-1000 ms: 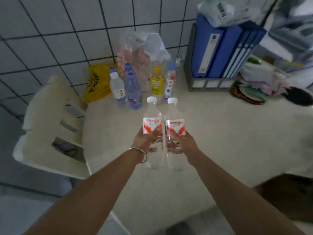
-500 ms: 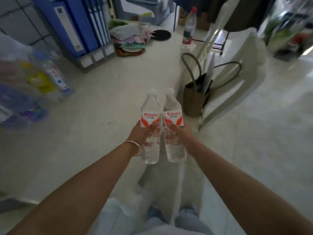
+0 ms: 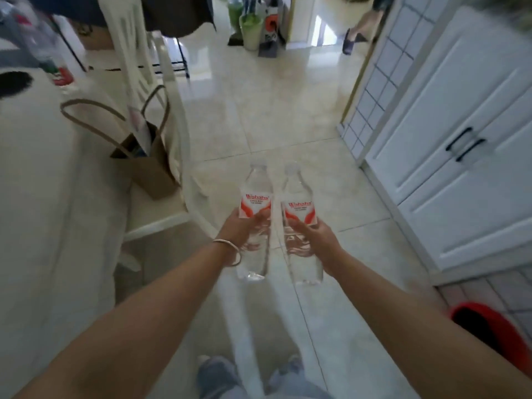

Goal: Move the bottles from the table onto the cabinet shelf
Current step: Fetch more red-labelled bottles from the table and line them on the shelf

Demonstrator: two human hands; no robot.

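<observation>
Two clear water bottles with red-and-white labels are held upright over the tiled floor, side by side and slightly apart. My left hand (image 3: 240,228), with a metal bangle on the wrist, grips the left bottle (image 3: 254,203) around its middle. My right hand (image 3: 312,236) grips the right bottle (image 3: 299,208) the same way. A white cabinet (image 3: 449,156) with closed doors and black handles stands to the right. No shelf is visible.
The pale table (image 3: 34,180) edge runs along the left. A white chair (image 3: 149,90) carries a brown paper bag (image 3: 149,165). A red bucket (image 3: 495,332) sits low right. Open tiled floor (image 3: 267,110) stretches ahead toward a doorway with bags.
The view has swung right, from the table and wall with the other bottles to the floor and white cabinet. Both hands keep the same bottles, now slightly further apart.
</observation>
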